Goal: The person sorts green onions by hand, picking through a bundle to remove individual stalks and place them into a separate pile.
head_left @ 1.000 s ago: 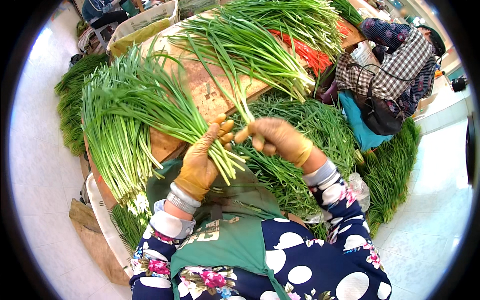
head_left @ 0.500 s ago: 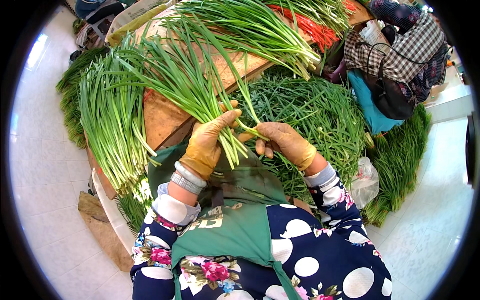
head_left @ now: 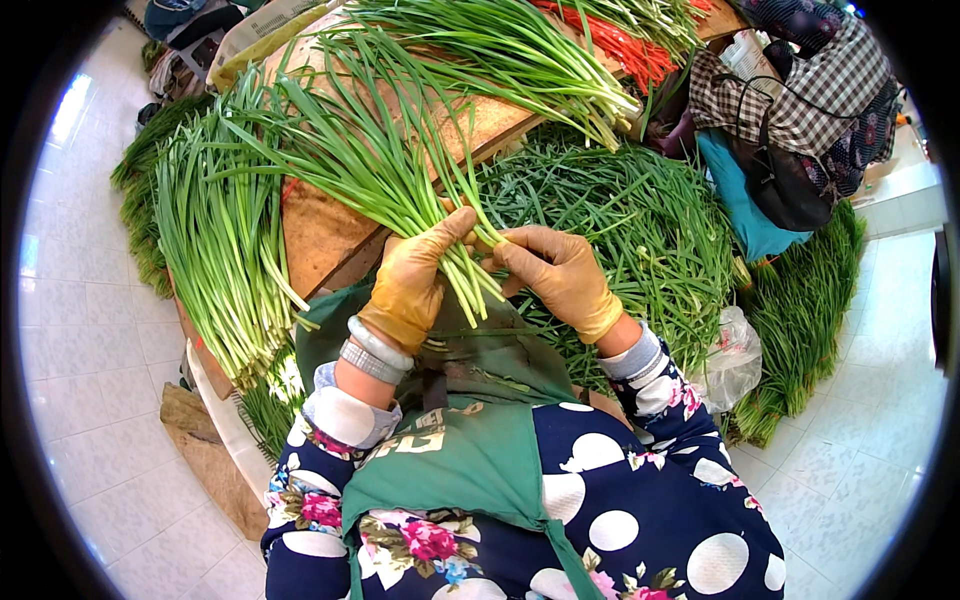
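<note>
Okay, I've got left hand [head_left: 408, 285] curled round greens [head_left: 392, 195], right hand [head_left: 562, 280] pinching a stalk [head_left: 482, 220] beside them, closer in than a second ago.

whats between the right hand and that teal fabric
In the head view, a heap of long green leaves lies between the yellow-gloved right hand and the teal fabric.

Over my remote feed, I see red strips [head_left: 622, 50] lying on the far right part of the wooden table [head_left: 330, 230]. Past that end I make out a person in checked clothing [head_left: 845, 80], a black bag [head_left: 790, 190] and a teal cloth [head_left: 733, 195]. Right of the table, nearer me, is a clear plastic bag [head_left: 735, 355]. A pale crate [head_left: 262, 33] stands at its far left; a wooden board [head_left: 205, 455] lies near left on the tiled floor [head_left: 110, 400].
</note>
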`<move>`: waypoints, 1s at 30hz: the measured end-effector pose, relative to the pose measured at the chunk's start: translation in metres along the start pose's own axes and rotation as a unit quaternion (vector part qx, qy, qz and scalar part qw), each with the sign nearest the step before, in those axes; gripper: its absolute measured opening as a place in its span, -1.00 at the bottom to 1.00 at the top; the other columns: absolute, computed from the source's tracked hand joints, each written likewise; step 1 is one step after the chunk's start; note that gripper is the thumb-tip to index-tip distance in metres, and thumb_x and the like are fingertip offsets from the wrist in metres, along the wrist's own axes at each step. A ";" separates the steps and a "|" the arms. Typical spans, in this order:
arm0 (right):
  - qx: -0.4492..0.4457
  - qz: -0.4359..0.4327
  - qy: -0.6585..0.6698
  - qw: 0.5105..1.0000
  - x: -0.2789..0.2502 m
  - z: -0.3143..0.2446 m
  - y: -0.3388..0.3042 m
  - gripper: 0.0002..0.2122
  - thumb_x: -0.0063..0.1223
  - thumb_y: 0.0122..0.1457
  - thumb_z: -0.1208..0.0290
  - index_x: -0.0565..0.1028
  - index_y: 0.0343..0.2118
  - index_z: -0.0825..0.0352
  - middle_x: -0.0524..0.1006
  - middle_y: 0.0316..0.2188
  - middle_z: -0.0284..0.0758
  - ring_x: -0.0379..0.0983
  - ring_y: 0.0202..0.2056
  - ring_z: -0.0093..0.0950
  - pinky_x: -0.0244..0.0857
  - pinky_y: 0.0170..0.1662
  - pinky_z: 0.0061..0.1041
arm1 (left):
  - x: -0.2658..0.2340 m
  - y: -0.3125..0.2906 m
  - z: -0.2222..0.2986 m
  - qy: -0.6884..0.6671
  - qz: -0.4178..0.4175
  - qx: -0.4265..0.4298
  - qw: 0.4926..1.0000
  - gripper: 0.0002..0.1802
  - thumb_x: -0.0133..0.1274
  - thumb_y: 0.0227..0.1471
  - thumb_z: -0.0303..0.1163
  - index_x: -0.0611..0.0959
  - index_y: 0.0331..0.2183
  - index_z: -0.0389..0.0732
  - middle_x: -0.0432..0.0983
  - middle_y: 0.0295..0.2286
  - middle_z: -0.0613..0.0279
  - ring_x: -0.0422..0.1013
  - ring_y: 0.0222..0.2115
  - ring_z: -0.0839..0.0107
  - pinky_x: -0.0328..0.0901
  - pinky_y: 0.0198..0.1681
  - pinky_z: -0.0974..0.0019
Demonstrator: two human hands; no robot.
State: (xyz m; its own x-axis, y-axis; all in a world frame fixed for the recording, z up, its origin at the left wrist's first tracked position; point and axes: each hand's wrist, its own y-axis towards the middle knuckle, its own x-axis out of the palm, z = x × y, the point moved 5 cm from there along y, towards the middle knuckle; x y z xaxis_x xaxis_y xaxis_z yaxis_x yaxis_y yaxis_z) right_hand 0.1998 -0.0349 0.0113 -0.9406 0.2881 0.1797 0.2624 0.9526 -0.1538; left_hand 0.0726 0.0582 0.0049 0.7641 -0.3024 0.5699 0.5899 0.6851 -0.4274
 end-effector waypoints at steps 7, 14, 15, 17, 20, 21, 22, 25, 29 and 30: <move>-0.001 0.133 0.052 0.990 -0.024 0.014 0.002 -0.80 -0.04 0.23 0.38 0.51 -0.36 0.43 0.53 -0.56 -0.36 0.45 -0.58 -0.62 0.39 -0.49 -0.65 | -0.004 0.003 0.010 -0.001 0.035 0.073 0.997 -0.72 0.21 -0.03 -0.44 0.59 -0.23 -0.32 0.54 -0.41 0.27 0.44 -0.48 0.54 0.38 -0.38 0.50; -0.007 0.137 -0.226 0.964 -0.072 -0.018 0.000 -0.78 -0.01 0.23 0.29 0.54 -0.34 0.36 0.44 -0.65 -0.48 0.25 -0.69 -0.73 0.14 -0.64 -0.69 | -0.011 0.006 0.007 -0.043 0.027 0.017 0.999 -0.70 0.19 -0.02 -0.43 0.59 -0.20 -0.32 0.53 -0.42 0.29 0.42 -0.50 0.56 0.38 -0.43 0.51; -0.022 0.120 -0.214 0.969 -0.066 -0.023 -0.001 -0.78 -0.01 0.23 0.30 0.54 -0.33 0.37 0.46 -0.62 -0.46 0.28 -0.66 -0.70 0.17 -0.60 -0.66 | -0.010 0.006 0.007 -0.046 0.017 0.015 0.999 -0.70 0.19 -0.01 -0.42 0.59 -0.19 -0.32 0.53 -0.42 0.29 0.42 -0.50 0.56 0.38 -0.43 0.52; -0.053 0.086 -0.188 0.977 -0.048 -0.029 0.000 -0.79 -0.02 0.24 0.31 0.54 -0.29 0.37 0.48 -0.57 -0.41 0.34 -0.60 -0.63 0.23 -0.53 -0.61 | -0.003 0.005 0.008 -0.057 0.008 0.009 0.998 -0.69 0.18 0.00 -0.40 0.60 -0.19 -0.32 0.51 -0.47 0.32 0.40 -0.53 0.57 0.36 -0.45 0.52; -0.336 0.041 -0.336 0.879 -0.017 -0.053 -0.005 -0.81 -0.04 0.23 0.36 0.54 -0.25 0.36 0.50 -0.45 -0.31 0.41 -0.45 -0.47 0.29 -0.37 -0.52 | -0.002 0.008 0.005 -0.082 -0.036 -0.039 0.995 -0.62 0.13 0.04 -0.39 0.53 -0.07 -0.26 0.45 -0.52 0.41 0.39 -0.56 0.61 0.39 -0.47 0.54; -0.307 0.016 -0.309 0.900 -0.011 -0.051 -0.003 -0.81 -0.05 0.23 0.39 0.53 -0.22 0.35 0.48 -0.38 -0.23 0.40 -0.35 -0.35 0.29 -0.26 -0.47 | 0.000 0.007 0.006 -0.078 -0.036 -0.042 0.995 -0.59 0.11 0.06 -0.37 0.50 -0.04 -0.25 0.43 -0.56 0.42 0.39 -0.56 0.61 0.39 -0.47 0.53; -0.293 -0.005 -0.280 0.914 -0.005 -0.045 -0.002 -0.81 -0.05 0.23 0.39 0.52 -0.21 0.36 0.48 -0.38 -0.23 0.40 -0.36 -0.34 0.29 -0.26 -0.48 | 0.000 0.008 0.005 -0.076 -0.035 -0.042 0.996 -0.60 0.10 0.07 -0.36 0.50 -0.04 -0.25 0.43 -0.56 0.42 0.39 -0.55 0.60 0.39 -0.47 0.53; -0.268 -0.066 -0.224 0.935 0.008 -0.025 -0.003 -0.79 -0.09 0.26 0.37 0.49 -0.18 0.38 0.49 -0.39 -0.28 0.41 -0.37 -0.42 0.29 -0.25 -0.51 | -0.003 0.012 0.003 -0.084 -0.044 -0.047 0.994 -0.58 0.02 0.13 -0.34 0.44 0.02 -0.24 0.43 -0.55 0.41 0.39 -0.54 0.59 0.43 -0.43 0.46; -0.099 -0.074 -0.062 0.990 0.005 -0.006 -0.001 -0.76 -0.18 0.31 0.32 0.45 -0.20 0.40 0.45 -0.41 -0.40 0.36 -0.35 -0.64 0.28 -0.27 -0.59 | 0.006 0.015 0.000 -0.209 -0.170 -0.107 0.957 -0.52 -0.07 0.18 -0.35 0.30 0.11 -0.24 0.51 -0.41 0.32 0.50 -0.43 0.49 0.47 -0.21 -0.06; -0.098 -0.076 -0.072 0.990 0.004 -0.002 -0.001 -0.76 -0.17 0.31 0.32 0.45 -0.21 0.40 0.45 -0.42 -0.40 0.36 -0.35 -0.63 0.28 -0.26 -0.59 | 0.009 0.014 0.001 -0.214 -0.187 -0.115 0.952 -0.52 -0.07 0.18 -0.35 0.30 0.11 -0.25 0.52 -0.40 0.31 0.51 -0.41 0.48 0.46 -0.21 -0.10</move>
State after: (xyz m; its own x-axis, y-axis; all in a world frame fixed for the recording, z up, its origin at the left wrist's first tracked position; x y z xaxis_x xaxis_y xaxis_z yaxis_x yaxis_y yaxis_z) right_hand 0.1963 -0.0343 0.0135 -0.9896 0.1368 0.0440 0.1392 0.9885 0.0586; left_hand 0.0870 0.0652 0.0045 0.3417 -0.1643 0.9253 0.8790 0.4043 -0.2528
